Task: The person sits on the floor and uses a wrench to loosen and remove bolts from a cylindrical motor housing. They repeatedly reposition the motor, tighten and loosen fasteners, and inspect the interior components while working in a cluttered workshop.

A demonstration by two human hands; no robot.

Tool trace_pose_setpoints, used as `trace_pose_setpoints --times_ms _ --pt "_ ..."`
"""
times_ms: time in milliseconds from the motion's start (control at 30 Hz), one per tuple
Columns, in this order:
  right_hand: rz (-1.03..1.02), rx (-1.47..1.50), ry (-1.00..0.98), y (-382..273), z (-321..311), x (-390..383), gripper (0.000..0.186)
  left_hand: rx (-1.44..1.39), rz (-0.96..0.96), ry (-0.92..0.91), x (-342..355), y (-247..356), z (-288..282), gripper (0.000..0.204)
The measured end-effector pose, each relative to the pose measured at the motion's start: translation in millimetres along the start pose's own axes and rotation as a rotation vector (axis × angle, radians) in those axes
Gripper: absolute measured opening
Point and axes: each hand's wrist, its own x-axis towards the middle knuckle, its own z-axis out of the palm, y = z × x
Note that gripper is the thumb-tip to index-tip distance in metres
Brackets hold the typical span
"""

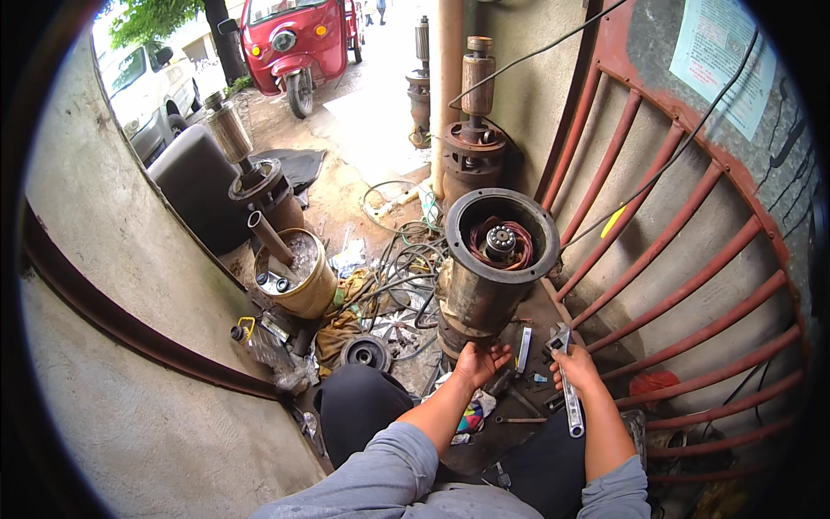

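Your right hand has its fingers wrapped around the steel wrench close to its head, with the handle's free end pointing back toward your body. Your left hand is at the foot of the motor housing, palm turned up and fingers loosely spread with nothing seen between them; whether they touch the casing, you cannot tell from this view. The housing is in front of you, just beside the red bars, with its flange uppermost; what bears its lower end is hidden. Expect it to be heavy, rigid and awkward to tilt, and the stained metal is likely to be slick with grease or grit. If you must shift it, the flange rim should give the surest hold, a palm on each side, while low down its weight could pinch your fingers. Treat the reddish windings inside as the delicate part: their coating would scrape easily, so don't hook your fingers over them or lean on the bearing in the middle. The wrench should feel stiff, dense and head-heavy. A grip close to the head ought to steady it for placing, whereas one farther down the handle would give more leverage. Wipe off any oil, since smooth steel can twist in your palm.
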Motion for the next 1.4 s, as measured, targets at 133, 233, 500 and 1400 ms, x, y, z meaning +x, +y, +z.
trace_pose_setpoints --times_ms 133,233,500,1400 --pt "0.005 -0.026 -0.001 0.3 -0.5 0.1 0.030 0.048 -0.035 -0.115 -1.0 2.8 4.5 0.030" --pt "-0.001 -0.036 -0.005 0.8 -1.0 0.2 0.031 0.039 0.009 0.094 -4.0 0.7 16.5 0.029" --pt "-0.001 -0.019 -0.018 -0.7 -0.7 -0.4 0.031 0.051 0.003 -0.079 0.1 2.9 -0.4 0.025" --pt "-0.072 0.222 0.013 -11.1 -6.6 -10.6 0.021 0.265 -0.105 0.591 9.3 -21.6 -16.6 0.038"
